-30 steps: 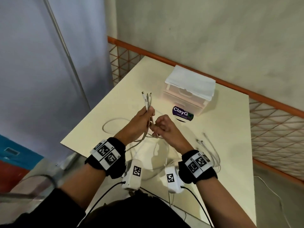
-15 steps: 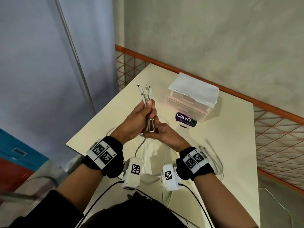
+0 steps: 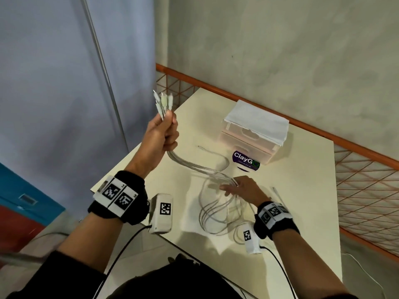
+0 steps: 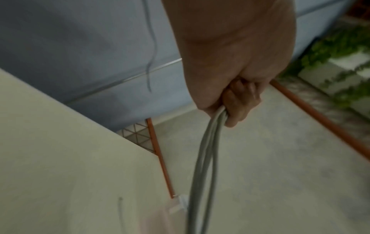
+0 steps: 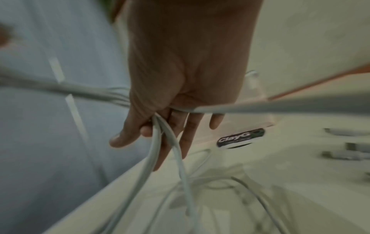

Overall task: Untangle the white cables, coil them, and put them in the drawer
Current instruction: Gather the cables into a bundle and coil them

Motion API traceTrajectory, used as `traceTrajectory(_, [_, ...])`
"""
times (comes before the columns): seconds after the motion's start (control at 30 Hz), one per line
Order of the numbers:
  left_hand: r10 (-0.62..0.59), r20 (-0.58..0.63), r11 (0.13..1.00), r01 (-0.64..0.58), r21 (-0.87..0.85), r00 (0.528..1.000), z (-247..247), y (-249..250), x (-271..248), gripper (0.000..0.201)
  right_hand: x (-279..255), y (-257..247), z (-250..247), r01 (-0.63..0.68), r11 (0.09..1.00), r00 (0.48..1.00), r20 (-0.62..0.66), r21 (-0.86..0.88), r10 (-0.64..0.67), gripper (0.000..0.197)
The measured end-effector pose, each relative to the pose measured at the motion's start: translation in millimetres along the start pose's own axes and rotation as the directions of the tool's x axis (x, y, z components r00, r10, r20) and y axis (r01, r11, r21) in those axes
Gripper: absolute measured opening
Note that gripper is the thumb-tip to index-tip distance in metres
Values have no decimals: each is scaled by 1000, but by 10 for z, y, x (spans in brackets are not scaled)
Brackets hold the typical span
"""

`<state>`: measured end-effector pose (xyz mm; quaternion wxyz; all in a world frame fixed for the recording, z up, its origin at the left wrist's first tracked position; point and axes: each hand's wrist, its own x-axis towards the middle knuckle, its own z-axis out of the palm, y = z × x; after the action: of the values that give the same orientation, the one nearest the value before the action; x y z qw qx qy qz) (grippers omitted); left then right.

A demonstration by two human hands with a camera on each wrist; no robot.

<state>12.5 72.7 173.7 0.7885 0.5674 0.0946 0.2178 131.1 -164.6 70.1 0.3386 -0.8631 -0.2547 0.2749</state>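
Several white cables (image 3: 194, 167) stretch between my two hands above the cream table (image 3: 302, 212). My left hand (image 3: 166, 134) is raised at the left and grips them in a fist, so the connector ends (image 3: 163, 102) stick up above it. The left wrist view shows the same left hand (image 4: 236, 98) with the cables (image 4: 204, 158) hanging below it. Low over the table, my right hand (image 3: 235, 186) has the cables threaded between its fingers. In the right wrist view its index finger (image 5: 146, 131) curls against the cables (image 5: 170, 142); the other fingers are straight. Loose loops (image 3: 216, 212) lie under it.
A small pink drawer unit (image 3: 254, 139) with white paper on top stands at the back of the table, drawers shut, a purple ClayGo label (image 3: 246, 162) before it. A separate cable (image 3: 218, 154) lies near it, another cable (image 3: 277, 194) at the right. An orange mesh railing (image 3: 356, 190) borders the table.
My hands have parted. The left hand rose up and to the left with the connector ends. The right hand slid down along the cables to the table, drawing them out straight.
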Motion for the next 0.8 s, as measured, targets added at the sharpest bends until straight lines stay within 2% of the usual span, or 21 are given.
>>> traceTrajectory(0.07, [6,-7,971,-4,241,1000,-10,-144,-67,29,-33,-40,-96,49,991,996,-74,127,-39,28])
traceTrajectory(0.13, [-11,115,854,-50,518,993,23,-288,-118,25,-36,-167,-139,103,978,992,-87,182,-88,29])
traceTrajectory(0.17, [-61,183,780,-67,622,981,53,-355,-137,28,-25,-249,-139,121,976,991,-70,183,-110,27])
traceTrajectory(0.23, [-176,273,655,-95,749,946,127,-488,-169,34,-22,-435,-125,149,977,989,-51,156,-142,27])
traceTrajectory(0.3, [-218,291,611,-102,785,932,191,-592,-176,27,-47,-587,-126,174,974,984,-61,147,-167,28])
traceTrajectory(0.37, [-158,274,616,-122,778,949,185,-619,-160,30,-95,-650,-143,203,966,979,-67,160,-195,26])
traceTrajectory(0.43, [-49,250,614,-168,771,967,175,-555,-123,36,-133,-605,-171,200,966,979,-62,164,-192,27])
traceTrajectory(0.5, [73,167,610,-177,772,983,187,-453,-76,39,-130,-469,-190,164,976,986,-51,142,-158,26])
traceTrajectory(0.53, [133,107,640,-167,750,985,184,-408,-52,40,-122,-387,-183,132,984,991,-31,118,-129,25])
traceTrajectory(0.6, [232,-40,761,-155,630,972,197,-321,13,39,-135,-188,-197,46,996,999,6,71,-46,24])
traceTrajectory(0.67, [282,-192,859,-158,487,940,166,-233,80,35,-193,40,-216,-45,999,998,34,28,44,29])
traceTrajectory(0.73, [311,-269,897,-187,400,912,92,-193,133,32,-254,301,-232,-133,991,991,26,-30,134,36])
traceTrajectory(0.8, [298,-333,912,-163,377,895,10,-219,176,32,-303,520,-271,-222,969,975,-53,-111,217,45])
